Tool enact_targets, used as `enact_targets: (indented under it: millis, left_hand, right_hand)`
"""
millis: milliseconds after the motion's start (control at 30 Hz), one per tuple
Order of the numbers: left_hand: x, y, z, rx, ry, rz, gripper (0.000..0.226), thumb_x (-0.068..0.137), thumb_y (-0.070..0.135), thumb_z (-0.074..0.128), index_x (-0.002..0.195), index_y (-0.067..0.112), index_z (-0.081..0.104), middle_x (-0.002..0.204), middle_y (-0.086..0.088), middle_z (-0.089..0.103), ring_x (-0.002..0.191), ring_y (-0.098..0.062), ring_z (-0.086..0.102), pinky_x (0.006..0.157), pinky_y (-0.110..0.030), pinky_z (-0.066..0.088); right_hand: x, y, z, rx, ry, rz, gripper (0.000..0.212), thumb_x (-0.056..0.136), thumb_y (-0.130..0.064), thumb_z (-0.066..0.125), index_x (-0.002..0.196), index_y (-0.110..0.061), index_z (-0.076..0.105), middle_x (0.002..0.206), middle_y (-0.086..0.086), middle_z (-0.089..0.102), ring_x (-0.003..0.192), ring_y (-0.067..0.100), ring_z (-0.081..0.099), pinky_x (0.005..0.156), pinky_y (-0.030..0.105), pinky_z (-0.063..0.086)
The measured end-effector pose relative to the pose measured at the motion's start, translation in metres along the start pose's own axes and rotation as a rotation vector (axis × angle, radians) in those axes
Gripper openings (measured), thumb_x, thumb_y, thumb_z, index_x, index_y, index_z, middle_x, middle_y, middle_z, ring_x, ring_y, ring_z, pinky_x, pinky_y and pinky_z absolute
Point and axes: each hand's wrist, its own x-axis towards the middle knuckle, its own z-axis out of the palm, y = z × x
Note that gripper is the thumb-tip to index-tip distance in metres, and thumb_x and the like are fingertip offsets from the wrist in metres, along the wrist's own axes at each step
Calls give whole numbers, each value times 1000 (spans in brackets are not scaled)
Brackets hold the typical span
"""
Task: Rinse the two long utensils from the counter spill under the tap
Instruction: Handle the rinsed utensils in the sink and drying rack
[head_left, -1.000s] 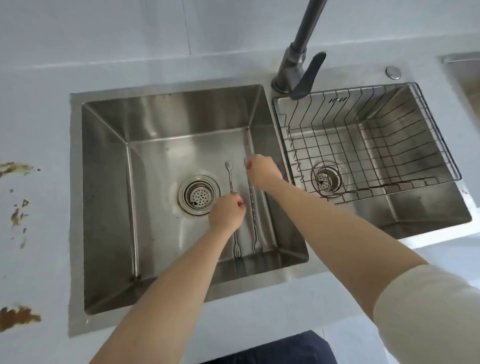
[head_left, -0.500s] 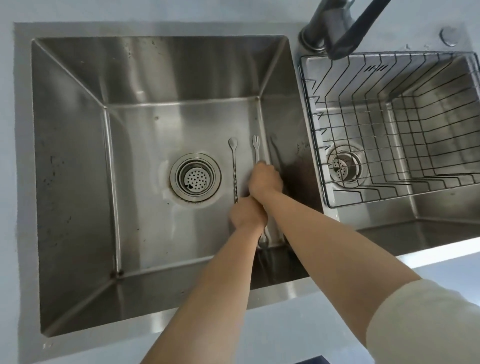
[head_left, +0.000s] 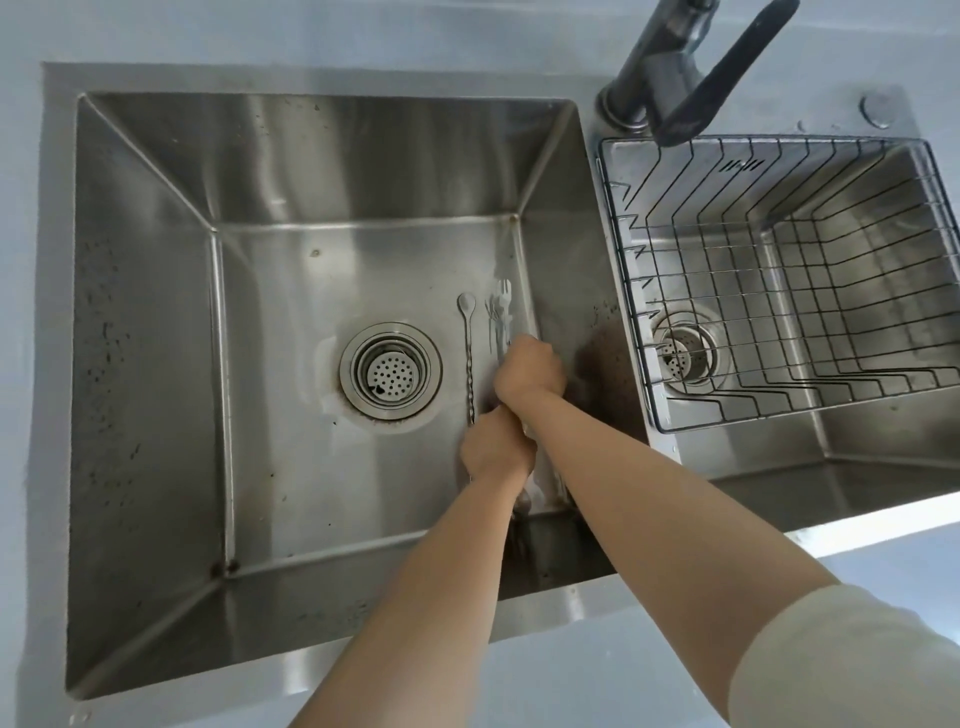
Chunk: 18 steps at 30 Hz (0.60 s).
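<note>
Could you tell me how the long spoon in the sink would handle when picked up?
The spoon looks like thin metal, so probably stiff and light. Lying flat on the steel sink, it may be slippery to pinch.

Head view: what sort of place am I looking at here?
Most likely a home kitchen: a double stainless sink with a tap, a wire draining basket in its right basin, and a long fork and spoon in the left.
</note>
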Motion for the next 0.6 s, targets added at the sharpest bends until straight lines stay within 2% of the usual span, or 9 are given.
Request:
enact_targets:
  millis: [167,233,300,400,500,600]
  left_hand:
    - [-17,3,-24,-49,60,19,29,92,15,42,114,4,56,117,-16,62,108,-33,59,85,-38,49]
    - [-24,3,-34,-64,90,72,27,91,16,44,112,4,56,112,-16,64,102,-33,61,76,-37,48]
    - [-29,4,-46,-100,131,122,20,90,17,45,105,7,53,104,-16,66,92,-32,62,68,-35,44]
    - [-41,9,-69,-91,236,198,5,89,14,47,88,9,46,96,-18,66,84,-33,60,64,-34,40]
    - [-54,18,-91,-161,321,282,5,85,10,46,89,7,50,87,-22,66,79,-38,65,69,-40,55]
    - [-65,29,-111,-174,374,350,14,86,10,46,95,7,56,89,-21,67,80,-38,65,72,-42,55]
  right_hand:
    - [-20,-21,-28,21,34,-88,21,89,1,45,108,0,55,112,17,62,105,34,59,79,36,48]
    - [-30,-27,-42,59,53,-108,8,88,-2,47,93,-4,53,93,14,61,92,33,58,71,34,45]
    - [-41,-34,-58,120,78,-124,11,88,-4,47,78,-8,42,73,6,49,79,28,50,66,31,41]
    - [-59,-43,-86,235,123,-141,8,85,-3,48,85,-9,42,81,7,49,78,26,48,65,30,40]
    - [-76,-48,-115,371,195,-175,12,84,-1,48,90,-12,49,84,6,51,78,25,50,62,29,39]
    - [-93,-48,-145,483,262,-227,12,84,-2,48,87,-14,48,84,4,52,77,23,49,53,25,34]
